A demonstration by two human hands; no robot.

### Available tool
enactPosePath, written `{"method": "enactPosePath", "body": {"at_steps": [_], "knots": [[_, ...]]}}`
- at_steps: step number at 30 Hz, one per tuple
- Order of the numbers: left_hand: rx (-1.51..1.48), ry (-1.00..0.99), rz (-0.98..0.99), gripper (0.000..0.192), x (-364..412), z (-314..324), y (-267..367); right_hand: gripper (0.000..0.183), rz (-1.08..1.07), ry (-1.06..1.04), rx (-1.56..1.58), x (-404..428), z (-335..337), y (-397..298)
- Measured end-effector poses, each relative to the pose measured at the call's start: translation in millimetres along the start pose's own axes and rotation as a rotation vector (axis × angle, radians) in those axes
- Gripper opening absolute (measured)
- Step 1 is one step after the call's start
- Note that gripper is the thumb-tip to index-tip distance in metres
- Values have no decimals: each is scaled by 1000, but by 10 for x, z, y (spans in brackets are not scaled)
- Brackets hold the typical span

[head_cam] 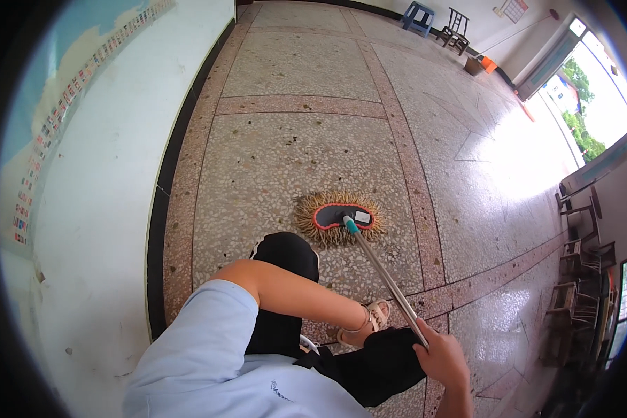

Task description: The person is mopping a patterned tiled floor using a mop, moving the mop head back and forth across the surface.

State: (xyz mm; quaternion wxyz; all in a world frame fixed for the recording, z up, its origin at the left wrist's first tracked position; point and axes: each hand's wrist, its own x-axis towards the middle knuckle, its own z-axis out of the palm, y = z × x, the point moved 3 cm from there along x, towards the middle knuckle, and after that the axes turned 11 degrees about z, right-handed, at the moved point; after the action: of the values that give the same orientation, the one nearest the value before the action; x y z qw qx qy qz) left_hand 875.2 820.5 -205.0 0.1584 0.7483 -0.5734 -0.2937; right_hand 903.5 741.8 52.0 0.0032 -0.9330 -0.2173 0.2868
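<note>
My right hand (441, 355) is closed around the metal handle (389, 277) of a flat mop, at the lower right. The handle runs up and left to a teal joint on the dark, red-edged mop head (326, 217). Its beige string fringe lies spread on the speckled terrazzo floor (303, 151). My left forearm (303, 298) crosses my body from the left, towards a beige sandal (380, 313) on a foot. Around the wrist, arm and foot overlap, and the fingers of the left hand cannot be made out. My legs are in black trousers.
A pale wall (109, 183) with a dark baseboard runs along the left. At the far end stand a blue stool (418, 18), a wooden chair (455, 31), a brown bucket (473, 66) and an orange dustpan (488, 64). Several wooden chairs line the right, near an open doorway (582, 99).
</note>
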Motion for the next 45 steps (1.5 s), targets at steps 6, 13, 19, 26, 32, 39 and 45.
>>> {"method": "enactPosePath", "body": {"at_steps": [6, 13, 19, 26, 32, 39, 45], "knots": [[-120, -12, -173, 26, -905, -639, 393, 46, -11, 115, 223, 638, -47, -326], [-155, 98, -195, 25, -1274, -636, 201, 51, -126, 222, 415, 2047, 455, -560], [-169, 264, -386, 27, -1335, -640, -406, 58, -26, 187, 15, 3182, 332, -1703], [-177, 85, -704, 26, -1859, -778, -548, 60, -150, 84, 10, 2576, 274, -1568], [-187, 101, -460, 26, -1921, -855, -126, 55, -225, -90, 52, 1090, -287, -1149], [-52, 109, -257, 22, -1827, -682, -55, 54, -138, -56, -67, 1425, -305, -1514], [-81, -96, -634, 27, -1077, -325, -586, 60, -137, 72, -196, 2671, -58, -2106]]}}
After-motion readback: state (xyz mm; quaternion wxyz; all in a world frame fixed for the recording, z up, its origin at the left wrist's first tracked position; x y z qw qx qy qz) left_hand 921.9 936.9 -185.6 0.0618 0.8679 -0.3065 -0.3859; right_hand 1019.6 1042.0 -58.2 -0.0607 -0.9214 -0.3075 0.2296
